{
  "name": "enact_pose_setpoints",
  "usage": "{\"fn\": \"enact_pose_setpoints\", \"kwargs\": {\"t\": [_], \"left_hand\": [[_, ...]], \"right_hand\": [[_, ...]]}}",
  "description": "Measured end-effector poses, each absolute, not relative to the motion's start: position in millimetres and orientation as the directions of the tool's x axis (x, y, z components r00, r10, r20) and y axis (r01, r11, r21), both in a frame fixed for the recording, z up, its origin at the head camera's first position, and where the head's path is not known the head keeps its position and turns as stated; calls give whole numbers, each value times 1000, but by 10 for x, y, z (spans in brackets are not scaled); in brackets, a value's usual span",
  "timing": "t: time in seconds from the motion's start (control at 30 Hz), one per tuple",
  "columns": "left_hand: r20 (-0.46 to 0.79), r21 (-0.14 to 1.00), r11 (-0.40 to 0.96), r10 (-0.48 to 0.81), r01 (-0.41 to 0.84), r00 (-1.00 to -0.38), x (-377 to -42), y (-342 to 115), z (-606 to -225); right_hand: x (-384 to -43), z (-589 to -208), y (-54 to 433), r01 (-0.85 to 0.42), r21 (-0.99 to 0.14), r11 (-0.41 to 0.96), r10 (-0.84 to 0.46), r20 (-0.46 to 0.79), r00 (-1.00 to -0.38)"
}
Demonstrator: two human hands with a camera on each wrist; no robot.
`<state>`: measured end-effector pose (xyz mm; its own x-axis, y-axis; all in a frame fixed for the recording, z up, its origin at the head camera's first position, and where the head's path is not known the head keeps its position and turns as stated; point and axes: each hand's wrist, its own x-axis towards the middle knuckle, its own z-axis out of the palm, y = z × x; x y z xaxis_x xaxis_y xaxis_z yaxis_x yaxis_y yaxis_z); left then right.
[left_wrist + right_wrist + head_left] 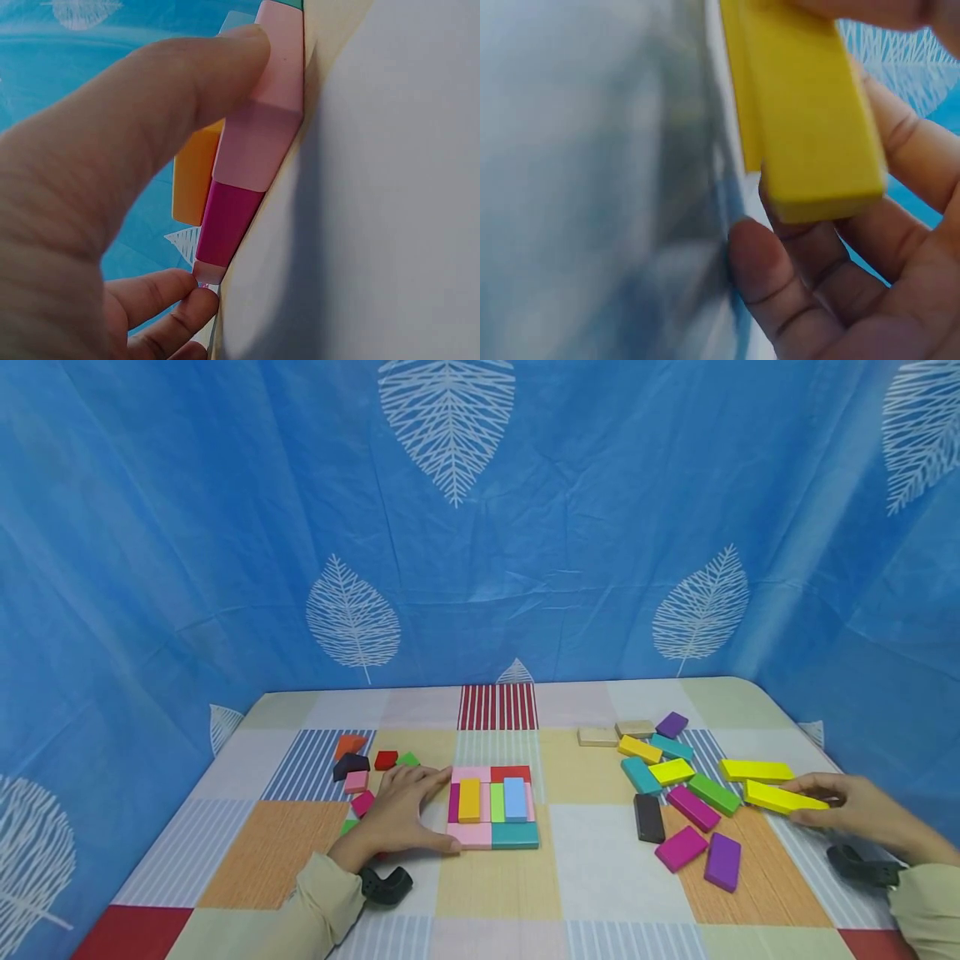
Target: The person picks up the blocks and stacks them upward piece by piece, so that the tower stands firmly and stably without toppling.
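Left: small blocks lie loosely beside the left hand, its spread, uncurled digits touching the left edge of a block assembly. Centre: the assembly lies flat on the patchwork cloth, topped by an orange block and a light-blue block. Right: beyond scattered rectangular blocks, the right hand pinches a yellow block near another yellow one.

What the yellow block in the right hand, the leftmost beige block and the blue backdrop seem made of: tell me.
Yellow block in the right hand: probably painted wood, smooth, satiny, from its even color and softened edges; plastic possible.
Leftmost beige block: perhaps bare wood, matte, from its pale tan color.
Blue backdrop: fabric or plastic sheeting, faintly glossy, from its creases and soft highlights.
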<state>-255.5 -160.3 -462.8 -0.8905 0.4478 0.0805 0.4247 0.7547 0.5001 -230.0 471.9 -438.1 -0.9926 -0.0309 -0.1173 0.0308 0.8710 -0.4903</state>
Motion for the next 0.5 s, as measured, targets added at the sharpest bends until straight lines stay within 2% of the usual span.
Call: {"fn": "enact_pose_setpoints", "kwargs": {"t": [0.3, 0.5], "left_hand": [[81, 500, 756, 445, 423, -892, -2549, -1603, -4633], [82, 505, 751, 449, 425, -890, -2552, -1601, -4628]], "right_hand": [[-2320, -4188, 4498, -103, -531, 841, -136, -24, -990], [-2294, -4151, 4302, -229, -584, 779, -221, 87, -971]]}}
